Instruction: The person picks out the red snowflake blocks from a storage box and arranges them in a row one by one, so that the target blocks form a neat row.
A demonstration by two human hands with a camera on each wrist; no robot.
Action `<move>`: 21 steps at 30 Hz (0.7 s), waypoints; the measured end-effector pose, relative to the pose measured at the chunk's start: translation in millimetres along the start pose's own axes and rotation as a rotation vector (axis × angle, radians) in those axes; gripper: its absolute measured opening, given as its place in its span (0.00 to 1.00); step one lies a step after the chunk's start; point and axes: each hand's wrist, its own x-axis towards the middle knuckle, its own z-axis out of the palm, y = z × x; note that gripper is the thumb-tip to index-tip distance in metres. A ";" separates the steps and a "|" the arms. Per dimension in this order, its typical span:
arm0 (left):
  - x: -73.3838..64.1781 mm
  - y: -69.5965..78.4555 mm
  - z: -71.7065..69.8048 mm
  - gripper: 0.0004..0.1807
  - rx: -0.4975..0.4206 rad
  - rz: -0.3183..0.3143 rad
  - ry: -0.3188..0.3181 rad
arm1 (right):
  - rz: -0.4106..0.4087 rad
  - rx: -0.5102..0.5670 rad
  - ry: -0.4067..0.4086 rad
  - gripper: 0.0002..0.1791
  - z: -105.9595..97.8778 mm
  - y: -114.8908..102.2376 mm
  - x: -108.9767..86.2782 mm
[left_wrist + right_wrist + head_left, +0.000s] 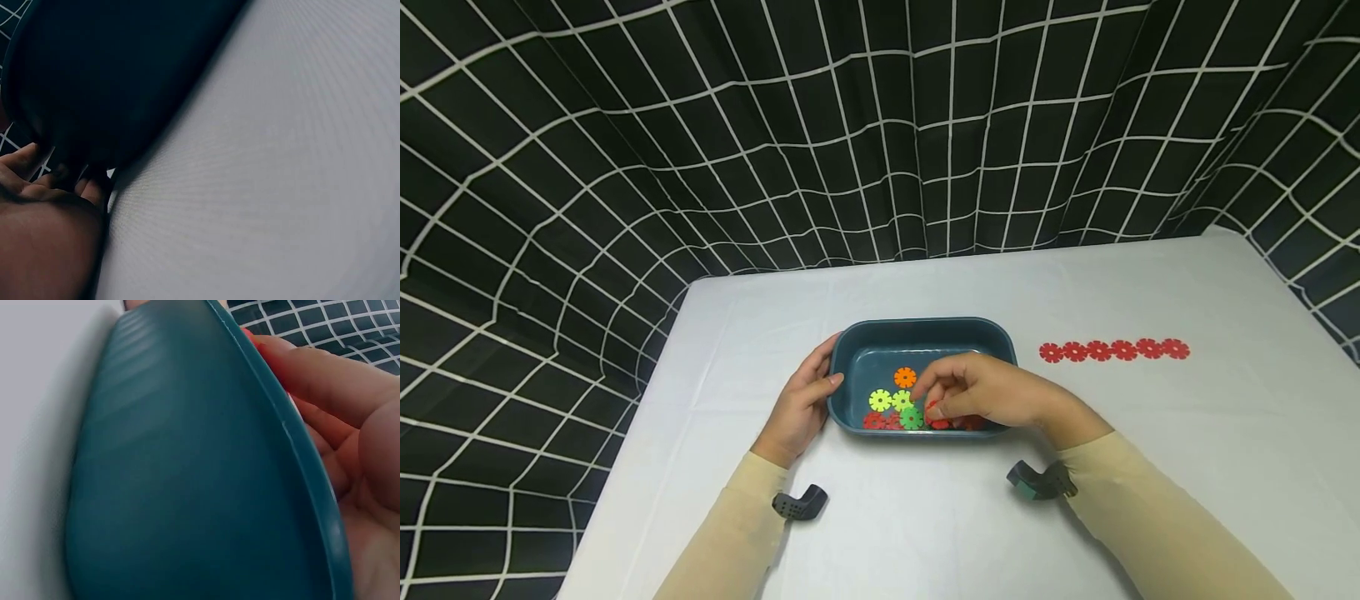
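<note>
A dark teal plastic bin (925,333) stands on the table, with several notched plastic discs in it. My left hand (801,408) grips the bin's left end, thumb at the rim and fingers along the outside wall. Inside the right half, my right hand (985,387) pinches a red notched disc (937,417) between thumb and fingers; the bin wall partly hides these fingertips in the right wrist view. Near them lie an orange disc (906,377), two yellow-green discs (880,401), a green disc (912,418) and more red discs (874,421).
Right of the bin, several red discs form a straight joined row (1100,350) on the white tablecloth (925,517). A black curtain with a white grid (880,142) hangs behind the table and along its sides. A dark wrist camera (801,503) sits by each sleeve.
</note>
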 end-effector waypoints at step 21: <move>0.1 0.5 1.1 0.33 -0.009 0.004 0.003 | -0.063 -0.030 0.286 0.05 -4.5 -12.0 -8.9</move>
